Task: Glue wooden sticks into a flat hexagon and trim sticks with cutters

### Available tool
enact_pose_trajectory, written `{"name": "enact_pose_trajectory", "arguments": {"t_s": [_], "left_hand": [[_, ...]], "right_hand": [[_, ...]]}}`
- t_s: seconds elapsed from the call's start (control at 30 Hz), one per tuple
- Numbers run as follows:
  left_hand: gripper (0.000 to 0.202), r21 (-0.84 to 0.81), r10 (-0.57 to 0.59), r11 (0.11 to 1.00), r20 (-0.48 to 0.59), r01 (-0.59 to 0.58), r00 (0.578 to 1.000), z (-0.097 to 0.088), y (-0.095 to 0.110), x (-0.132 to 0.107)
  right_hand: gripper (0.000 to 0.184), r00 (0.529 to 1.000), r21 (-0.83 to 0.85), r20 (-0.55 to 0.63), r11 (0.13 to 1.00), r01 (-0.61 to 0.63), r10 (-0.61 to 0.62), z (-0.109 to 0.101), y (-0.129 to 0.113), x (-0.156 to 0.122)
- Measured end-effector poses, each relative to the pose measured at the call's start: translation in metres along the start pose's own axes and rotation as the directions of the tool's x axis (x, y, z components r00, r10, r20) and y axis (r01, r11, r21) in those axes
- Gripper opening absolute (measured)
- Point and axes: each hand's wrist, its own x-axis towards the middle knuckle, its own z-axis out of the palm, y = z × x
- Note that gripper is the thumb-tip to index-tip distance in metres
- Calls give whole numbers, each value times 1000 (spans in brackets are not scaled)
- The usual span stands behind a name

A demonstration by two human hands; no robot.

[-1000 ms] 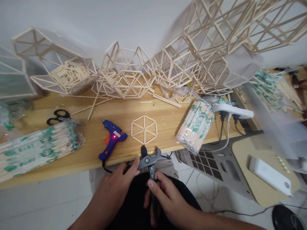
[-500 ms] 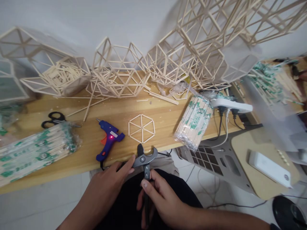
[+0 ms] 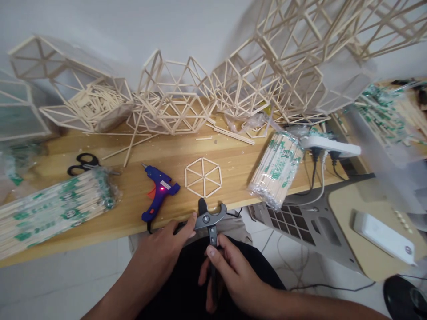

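At the table's front edge I hold pruning shears [image 3: 206, 218], with the dark blade and hooked jaw spread apart. My left hand [image 3: 162, 244] is closed round the left handle, its index finger stretched toward the pivot. The right handle points down, and my right hand [image 3: 231, 271] grips it with the thumb on top. Just beyond the jaws, a hexagon of wooden sticks with spokes [image 3: 203, 177] lies flat on the table, apart from the shears. To its left rests a blue hot glue gun [image 3: 158, 189] with a red light lit. No stick is visible between the jaws.
Bundles of wrapped sticks lie left [image 3: 56, 209] and right [image 3: 276, 166]. Black scissors [image 3: 83, 163] sit behind the left bundle. Stick frameworks [image 3: 176, 111] line the wall. A white power strip [image 3: 332, 146] with cables is at the right, above a grey appliance [image 3: 320, 224].
The whole view has shifted slightly, so everything appears a little further right. Both hands keep the same hold on the shears, whose jaws remain spread.
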Motion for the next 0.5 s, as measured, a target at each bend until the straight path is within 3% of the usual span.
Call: {"name": "enact_pose_trajectory", "arguments": {"t_s": [0.17, 0.3, 0.5], "left_hand": [[52, 27, -5, 1000, 2, 5, 1000, 2, -1, 2], [57, 9, -36, 999, 77, 35, 996, 1, 2, 6], [55, -55, -144, 986, 179, 156, 973, 2, 28, 18]], "right_hand": [[65, 1000, -16, 7, 1000, -11, 11, -1, -2, 0], [64, 1000, -28, -2, 999, -19, 19, -2, -4, -1], [60, 997, -83, -69, 996, 19, -25, -14, -5, -4]]}}
